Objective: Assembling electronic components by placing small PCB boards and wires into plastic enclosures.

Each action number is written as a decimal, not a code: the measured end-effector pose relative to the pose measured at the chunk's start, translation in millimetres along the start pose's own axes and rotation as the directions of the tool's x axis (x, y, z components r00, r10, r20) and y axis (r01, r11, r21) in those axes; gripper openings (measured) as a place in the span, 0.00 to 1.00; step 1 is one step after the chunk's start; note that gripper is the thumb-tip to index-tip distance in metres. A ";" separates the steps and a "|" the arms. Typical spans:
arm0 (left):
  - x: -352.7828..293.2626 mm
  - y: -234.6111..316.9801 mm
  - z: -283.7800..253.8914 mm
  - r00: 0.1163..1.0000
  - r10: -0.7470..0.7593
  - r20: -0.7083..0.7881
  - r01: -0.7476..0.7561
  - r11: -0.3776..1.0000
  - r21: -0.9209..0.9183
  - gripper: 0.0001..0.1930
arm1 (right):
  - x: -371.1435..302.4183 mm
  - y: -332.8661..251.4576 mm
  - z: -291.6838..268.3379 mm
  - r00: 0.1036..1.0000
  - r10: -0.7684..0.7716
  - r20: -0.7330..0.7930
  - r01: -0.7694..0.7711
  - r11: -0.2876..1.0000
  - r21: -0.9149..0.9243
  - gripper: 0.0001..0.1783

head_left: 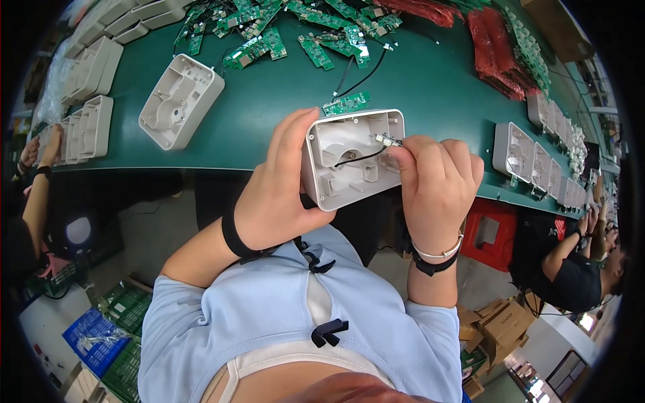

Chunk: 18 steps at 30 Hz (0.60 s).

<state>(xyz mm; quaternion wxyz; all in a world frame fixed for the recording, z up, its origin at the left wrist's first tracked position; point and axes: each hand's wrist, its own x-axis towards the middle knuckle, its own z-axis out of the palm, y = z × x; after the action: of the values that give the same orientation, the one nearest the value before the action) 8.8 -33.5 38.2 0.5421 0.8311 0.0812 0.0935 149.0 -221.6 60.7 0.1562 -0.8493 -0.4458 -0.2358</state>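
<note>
My left hand grips an off-white plastic housing by its left side, fingers behind the far wall and thumb along the near edge. The housing is tilted with its open side toward me, showing ribs, posts and a round recess. At its right wall my right hand pinches a small circuit board with pale connectors, mostly hidden by the fingers. A black cable runs from that board into the housing's recess. Just beyond the housing, a green circuit board lies on the table.
Another open housing lies on the green table to the left. Loose circuit boards are heaped at the far side, with red bubble wrap right of them. Housings line the right edge; co-workers sit on both sides.
</note>
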 end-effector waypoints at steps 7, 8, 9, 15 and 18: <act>-0.8 -2.0 1.7 0.999 0.049 -0.020 -0.048 0.997 0.066 0.62 | -11.7 2.3 9.6 0.997 0.049 -0.059 -0.034 0.974 0.224 0.14; -0.8 -2.4 1.7 0.998 0.054 -0.023 -0.052 0.997 0.059 0.62 | -12.8 1.1 10.0 0.997 0.050 -0.058 -0.036 0.974 0.223 0.14; -0.8 -2.8 1.6 0.998 0.058 -0.025 -0.057 0.997 0.052 0.61 | -13.7 -1.7 10.4 0.988 0.151 -0.023 -0.130 0.913 0.387 0.14; -2.7 -9.8 0.1 1.000 0.010 -0.030 -0.009 0.999 0.039 0.61 | -16.2 -6.8 -1.5 0.880 0.277 0.387 -0.468 0.354 0.810 0.15; -2.5 -11.6 -0.4 0.997 -0.073 -0.005 0.073 0.996 -0.055 0.60 | -21.5 4.3 0.7 0.950 0.014 0.312 -0.285 0.448 0.847 0.15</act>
<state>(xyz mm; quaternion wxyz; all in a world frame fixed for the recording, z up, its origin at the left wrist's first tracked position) 5.9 -29.1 27.7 0.5673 0.8122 0.1108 0.0786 142.2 -238.3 48.3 0.5334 -0.7038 -0.4419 0.1577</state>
